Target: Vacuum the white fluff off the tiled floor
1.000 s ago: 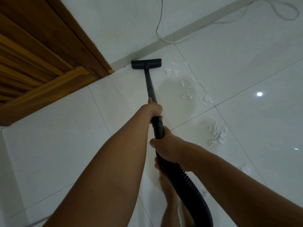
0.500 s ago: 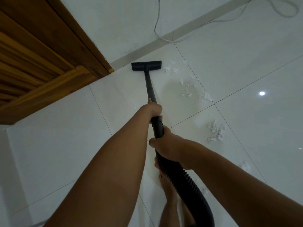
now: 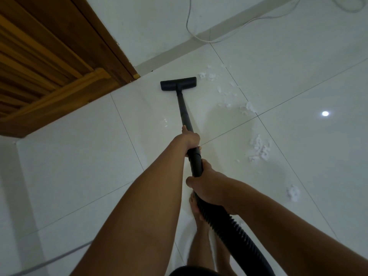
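A black vacuum wand (image 3: 184,108) runs from my hands to a flat black floor head (image 3: 178,83) resting on the white tiled floor (image 3: 79,156). My left hand (image 3: 190,139) grips the wand higher up. Lower down, my right hand (image 3: 207,186) holds the wand's end where the ribbed black hose (image 3: 235,230) joins it. White fluff lies to the right of the head: small bits (image 3: 207,76) beside it, a scatter (image 3: 248,108) near a tile joint, a larger clump (image 3: 259,149) and a lone tuft (image 3: 292,193).
A brown wooden door and frame (image 3: 59,62) fill the upper left. A white cable (image 3: 199,37) trails along the skirting at the top. My bare feet (image 3: 201,222) stand under the hose. A grey cord (image 3: 45,261) crosses the lower left floor.
The floor head has pulled back from the skirting toward me and sits lower in view. Both hands keep their hold on the wand.
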`<state>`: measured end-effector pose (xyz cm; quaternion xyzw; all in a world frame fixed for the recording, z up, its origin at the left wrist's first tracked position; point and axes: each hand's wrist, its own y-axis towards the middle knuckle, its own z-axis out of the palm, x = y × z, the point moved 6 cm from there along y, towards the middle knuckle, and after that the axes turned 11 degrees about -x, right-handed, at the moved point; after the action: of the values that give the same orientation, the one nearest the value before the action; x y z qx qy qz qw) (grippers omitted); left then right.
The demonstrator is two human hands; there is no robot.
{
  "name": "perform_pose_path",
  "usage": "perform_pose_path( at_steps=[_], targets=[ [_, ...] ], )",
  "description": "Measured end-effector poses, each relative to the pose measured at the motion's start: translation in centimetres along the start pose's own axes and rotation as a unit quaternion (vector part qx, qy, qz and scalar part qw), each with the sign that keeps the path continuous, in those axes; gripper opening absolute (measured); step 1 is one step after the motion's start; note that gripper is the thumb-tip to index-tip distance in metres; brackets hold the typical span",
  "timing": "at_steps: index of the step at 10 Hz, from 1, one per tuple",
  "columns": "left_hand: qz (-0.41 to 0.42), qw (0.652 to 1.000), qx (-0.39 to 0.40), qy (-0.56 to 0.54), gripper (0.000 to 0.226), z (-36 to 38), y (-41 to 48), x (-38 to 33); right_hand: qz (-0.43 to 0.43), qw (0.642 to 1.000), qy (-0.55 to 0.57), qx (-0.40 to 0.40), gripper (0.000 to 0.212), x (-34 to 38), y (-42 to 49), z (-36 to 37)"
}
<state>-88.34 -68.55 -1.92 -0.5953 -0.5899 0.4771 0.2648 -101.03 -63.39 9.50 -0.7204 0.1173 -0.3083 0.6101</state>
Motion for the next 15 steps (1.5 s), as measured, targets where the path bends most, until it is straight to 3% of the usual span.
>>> perform_pose_path(
  at_steps=[4, 7, 11, 13, 14, 15],
  targets=[
    [0.003, 0.999, -0.006, -0.034, 0.073, 5.9, -3.9, 7.5, -0.019, 1.000, -0.017, 0.000, 0.072, -10.0, -2.1, -0.2],
    [0.030, 0.999, -0.038, 0.003, 0.068, 8.4, -7.2, 13.5, -0.058, 0.997, -0.058, -0.014, 0.070, -16.5, -4.5, 1.5],
    [0.047, 0.998, -0.041, 0.008, 0.069, 11.0, -9.2, 21.1, -0.025, 1.000, 0.002, -0.008, 0.056, -24.4, -6.3, 5.0],
    [0.084, 0.995, -0.052, 0.003, 0.068, 12.3, -9.8, 26.7, -0.109, 0.983, -0.133, -0.058, 0.054, -30.4, -6.4, 7.9],
    [0.047, 0.998, -0.048, -0.019, 0.069, 13.9, -12.0, 29.8, -0.137, 0.980, -0.137, -0.047, 0.054, -32.8, -8.0, 8.9],
    [0.028, 0.998, -0.044, -0.045, 0.066, 14.8, -13.0, 32.0, -0.082, 0.994, -0.067, -0.040, 0.060, -35.3, -8.9, 9.5]
  ],
)
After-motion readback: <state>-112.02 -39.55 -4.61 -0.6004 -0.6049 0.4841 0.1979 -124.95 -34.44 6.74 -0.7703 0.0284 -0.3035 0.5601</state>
